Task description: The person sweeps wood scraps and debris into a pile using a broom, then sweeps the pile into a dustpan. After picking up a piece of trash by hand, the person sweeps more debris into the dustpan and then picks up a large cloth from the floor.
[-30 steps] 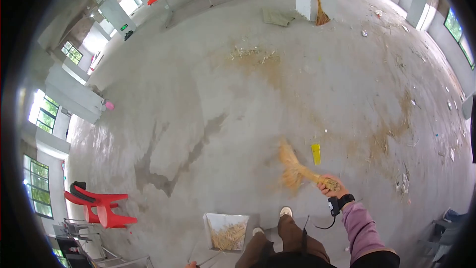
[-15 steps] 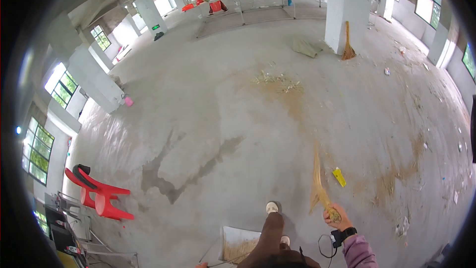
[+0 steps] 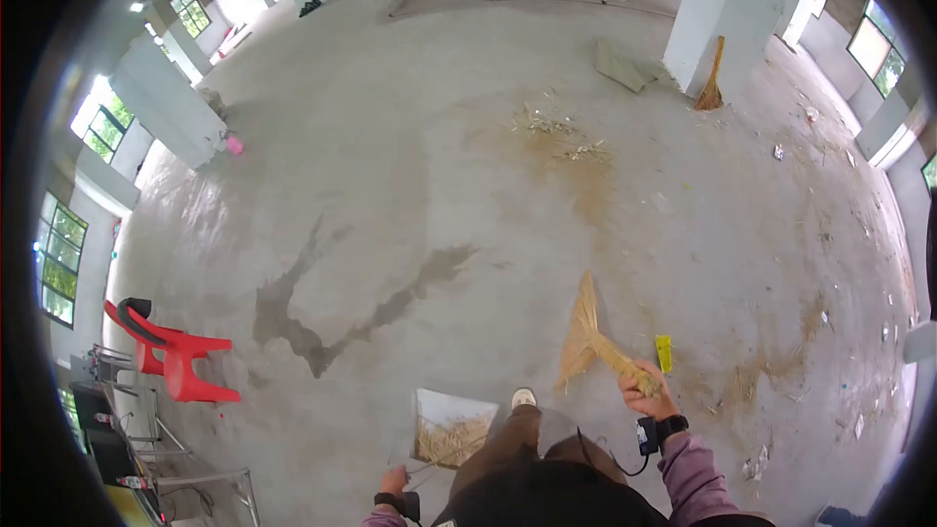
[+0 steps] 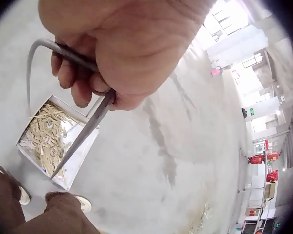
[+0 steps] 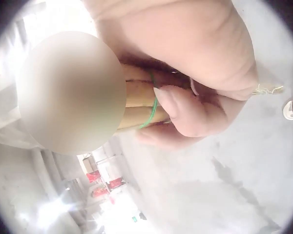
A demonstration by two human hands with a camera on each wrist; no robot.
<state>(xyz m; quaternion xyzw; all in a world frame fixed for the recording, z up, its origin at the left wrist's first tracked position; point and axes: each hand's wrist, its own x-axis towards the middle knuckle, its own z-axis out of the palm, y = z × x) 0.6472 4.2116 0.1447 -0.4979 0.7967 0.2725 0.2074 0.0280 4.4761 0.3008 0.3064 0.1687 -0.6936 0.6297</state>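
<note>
A straw broom [image 3: 584,332] angles out to the front left of my right hand [image 3: 646,388], its fan of bristles low over the floor. That hand grips the thick end of the handle; in the right wrist view the fingers wrap the handle's bundled stalks [image 5: 136,97], bound with green cord. My left hand [image 3: 394,480] holds a bent metal handle [image 4: 80,139] with curled fingers. Below it is a white dustpan [image 3: 436,406], beside my legs, with straw and scraps [image 4: 49,131] heaped inside. A yellow piece [image 3: 665,353] lies on the floor just beyond my right hand.
A litter pile [image 3: 547,122] with brown dust lies ahead. A second broom [image 3: 712,88] leans on a pillar [image 3: 727,10], near a flat cloth [image 3: 623,66]. Red chairs [image 3: 185,371] and a metal frame [image 3: 249,498] are at left. Damp streaks [image 3: 312,337] mark the floor.
The broom's bristles swung from pointing left to nearly straight ahead, then back to the front left. My feet have stepped, and my left hand shows more fully beside the dustpan.
</note>
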